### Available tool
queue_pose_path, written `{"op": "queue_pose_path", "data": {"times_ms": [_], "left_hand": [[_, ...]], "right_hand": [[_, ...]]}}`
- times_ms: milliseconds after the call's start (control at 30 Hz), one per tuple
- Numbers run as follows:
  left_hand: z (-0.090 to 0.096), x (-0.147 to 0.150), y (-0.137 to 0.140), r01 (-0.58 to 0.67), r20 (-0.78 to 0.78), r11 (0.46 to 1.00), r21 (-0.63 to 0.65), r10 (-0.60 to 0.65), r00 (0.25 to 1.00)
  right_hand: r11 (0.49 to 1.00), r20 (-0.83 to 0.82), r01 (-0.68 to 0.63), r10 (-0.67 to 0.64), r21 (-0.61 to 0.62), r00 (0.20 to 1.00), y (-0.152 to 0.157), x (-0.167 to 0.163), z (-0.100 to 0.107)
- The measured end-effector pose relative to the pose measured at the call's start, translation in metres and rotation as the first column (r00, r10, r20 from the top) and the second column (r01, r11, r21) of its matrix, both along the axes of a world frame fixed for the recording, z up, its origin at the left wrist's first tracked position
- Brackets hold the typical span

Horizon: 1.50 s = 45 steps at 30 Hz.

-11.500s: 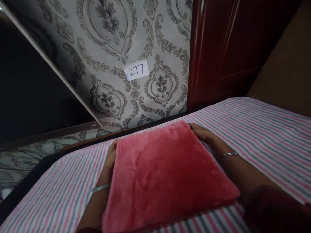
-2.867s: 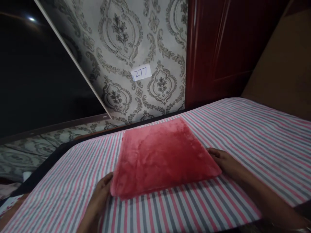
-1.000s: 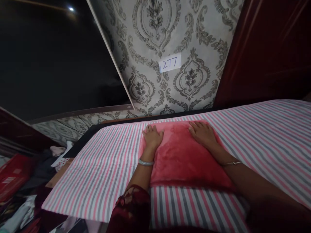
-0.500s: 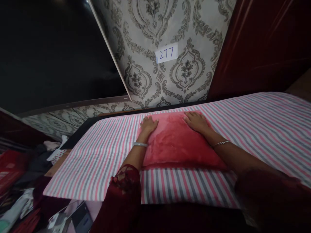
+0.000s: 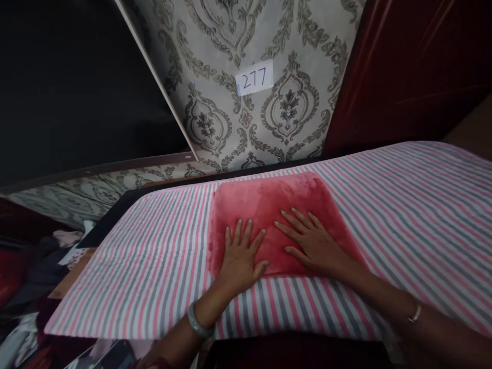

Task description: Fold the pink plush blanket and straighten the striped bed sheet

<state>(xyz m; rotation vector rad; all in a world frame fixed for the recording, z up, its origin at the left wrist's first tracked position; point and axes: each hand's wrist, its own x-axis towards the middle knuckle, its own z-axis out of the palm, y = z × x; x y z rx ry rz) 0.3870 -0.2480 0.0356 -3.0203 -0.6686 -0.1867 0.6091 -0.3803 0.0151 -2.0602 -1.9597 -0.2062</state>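
Note:
A red plush cloth (image 5: 265, 197), folded into a flat rectangle, lies on a pink, grey and white striped sheet (image 5: 169, 246). My left hand (image 5: 242, 256) rests palm down on the cloth's near left part, its fingers spread. Palm down too, my right hand (image 5: 311, 241) touches the middle and right of the cloth with fingers apart. Neither hand grips anything. The cloth's near right part is covered by my right hand and forearm.
Behind the striped sheet stands a patterned wall with a paper label (image 5: 254, 78) reading 277. A large dark screen (image 5: 84, 87) is at the left, a dark red panel (image 5: 395, 77) at the right. Clothes and other items (image 5: 26, 302) lie heaped at the lower left.
Both hands have slid from the cloth's far corners toward me, onto its nearer half. Their fingers are more spread. The view has shifted slightly.

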Motion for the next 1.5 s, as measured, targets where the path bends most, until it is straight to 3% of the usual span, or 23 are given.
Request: {"op": "queue_pose_path", "data": {"times_ms": [333,500,700,967,1033,1100,1167,1267,1300,1367,1433,1500], "left_hand": [[-0.004,-0.002,0.008,0.054,0.042,0.995,0.079,-0.057,0.997],[-0.004,-0.03,0.002,0.134,0.052,0.971,0.197,-0.147,0.988],[-0.007,-0.076,0.011,0.044,0.074,0.932,0.36,-0.076,0.994],[-0.001,-0.083,0.027,0.047,0.153,0.894,0.445,-0.127,0.98],[0.013,-0.082,0.034,0.079,0.209,0.89,0.449,-0.191,0.959],[0.042,-0.078,0.043,0.093,0.274,0.9,0.425,-0.226,0.935],[0.086,-0.071,0.051,0.066,0.353,0.932,0.356,-0.199,0.914],[0.167,-0.057,0.058,0.017,0.519,0.966,0.26,-0.154,0.841],[0.193,-0.052,0.06,-0.009,0.592,0.973,0.233,-0.134,0.795],[0.234,-0.04,0.068,-0.03,0.679,0.994,0.107,-0.051,0.732],[0.253,-0.027,0.085,0.015,0.693,0.993,-0.116,0.07,0.717],[0.247,-0.013,0.11,0.084,0.606,0.921,-0.381,0.181,0.775]], "right_hand": [[0.992,-0.03,-0.068,0.071,0.105,0.997,-0.001,0.007,-0.002],[0.983,-0.006,-0.109,0.111,0.149,0.994,-0.041,0.009,-0.007],[0.987,0.059,-0.009,0.0,0.163,0.998,-0.092,0.027,-0.026],[0.93,0.065,0.005,-0.031,0.368,0.997,-0.094,0.047,-0.035],[0.924,0.012,0.027,-0.035,0.382,0.999,-0.09,0.054,-0.02],[0.925,-0.072,0.099,-0.078,0.367,0.994,-0.085,0.06,0.012],[0.903,-0.136,0.195,-0.154,0.383,0.979,-0.079,0.064,0.059],[0.783,-0.199,0.331,-0.265,0.526,0.943,-0.07,0.066,0.141],[0.73,-0.251,0.365,-0.267,0.578,0.931,-0.066,0.068,0.166],[0.69,-0.381,0.393,-0.18,0.608,0.907,-0.056,0.074,0.204],[0.715,-0.523,0.406,-0.067,0.569,0.85,-0.041,0.089,0.22],[0.784,-0.66,0.405,0.009,0.471,0.751,-0.02,0.108,0.213]]}}
